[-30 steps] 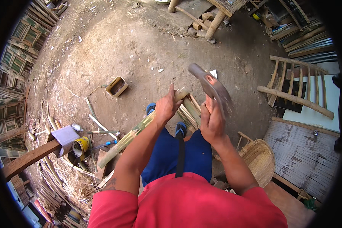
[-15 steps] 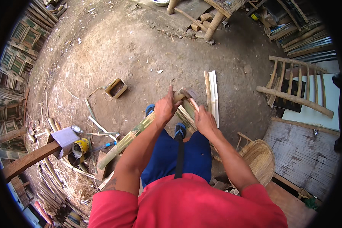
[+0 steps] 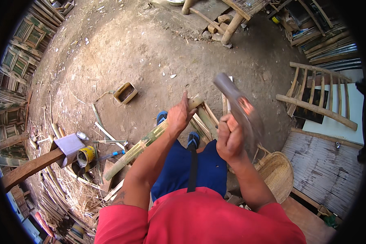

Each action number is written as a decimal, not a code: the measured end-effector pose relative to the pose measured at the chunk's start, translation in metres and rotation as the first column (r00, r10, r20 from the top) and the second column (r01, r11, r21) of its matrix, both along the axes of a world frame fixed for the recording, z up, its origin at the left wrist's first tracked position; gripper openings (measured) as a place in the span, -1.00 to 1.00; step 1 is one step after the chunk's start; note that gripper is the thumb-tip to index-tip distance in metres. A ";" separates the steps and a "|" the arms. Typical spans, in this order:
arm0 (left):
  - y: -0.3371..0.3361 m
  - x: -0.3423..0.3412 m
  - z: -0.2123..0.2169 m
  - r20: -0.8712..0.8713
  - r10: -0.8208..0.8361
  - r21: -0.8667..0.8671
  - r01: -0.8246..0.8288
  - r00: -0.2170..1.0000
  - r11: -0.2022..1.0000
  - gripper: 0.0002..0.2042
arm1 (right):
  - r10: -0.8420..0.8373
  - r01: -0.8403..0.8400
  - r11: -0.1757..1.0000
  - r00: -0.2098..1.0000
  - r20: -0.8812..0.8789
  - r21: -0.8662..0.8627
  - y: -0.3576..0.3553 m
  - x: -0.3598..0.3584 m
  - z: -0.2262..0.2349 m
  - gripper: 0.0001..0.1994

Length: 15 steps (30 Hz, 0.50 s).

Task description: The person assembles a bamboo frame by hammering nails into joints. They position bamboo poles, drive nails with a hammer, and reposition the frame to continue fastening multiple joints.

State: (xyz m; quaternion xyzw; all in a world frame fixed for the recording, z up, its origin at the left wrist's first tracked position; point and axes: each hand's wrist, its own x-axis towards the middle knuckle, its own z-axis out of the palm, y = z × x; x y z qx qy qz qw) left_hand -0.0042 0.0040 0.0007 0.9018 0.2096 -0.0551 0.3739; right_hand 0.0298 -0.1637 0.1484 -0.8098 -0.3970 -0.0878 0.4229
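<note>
While the left hand (image 3: 178, 118) keeps its grip on the bamboo pole (image 3: 153, 133), the right hand (image 3: 230, 140) has swung the hammer (image 3: 240, 101) up and to the right; half a second ago its head was at the pole's far end. Motion blurs the hammer, closed firmly in that hand, and it now covers much of the pale strips (image 3: 224, 103) lying beyond. Bare brown earth (image 3: 158, 53) spreads all round, flecked with white scraps. On it sits a small rectangular container (image 3: 125, 93); a yellow can (image 3: 86, 157) stands at left near piled shavings (image 3: 82, 200). To the right are a ladder-like wooden frame (image 3: 318, 106) and a round woven basket (image 3: 277, 173). Slanting in front of the person's left leg, the pole looks greenish with pale, stripped patches, its far end near split bamboo pieces (image 3: 206, 118).
</note>
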 end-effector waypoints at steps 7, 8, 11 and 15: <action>0.001 0.003 0.002 0.044 -0.006 0.027 0.005 0.999 1.000 -0.10 | -0.346 -0.042 0.685 0.860 -0.375 -0.728 -0.018 0.009 -0.056 -0.76; 0.001 0.005 0.003 0.059 -0.001 0.033 -0.001 0.998 0.999 -0.10 | -0.315 0.038 0.721 0.908 -0.277 -0.692 -0.018 0.010 -0.062 -0.74; -0.002 0.003 0.006 -0.007 0.001 0.049 0.000 1.000 0.999 -0.10 | -0.078 0.035 0.949 0.989 -0.126 -0.314 -0.020 0.008 -0.068 -0.71; 0.000 0.005 0.010 -0.036 -0.003 -0.043 0.002 0.999 0.999 -0.13 | -0.361 0.017 0.744 0.851 -0.380 -0.669 -0.018 0.016 -0.058 -0.71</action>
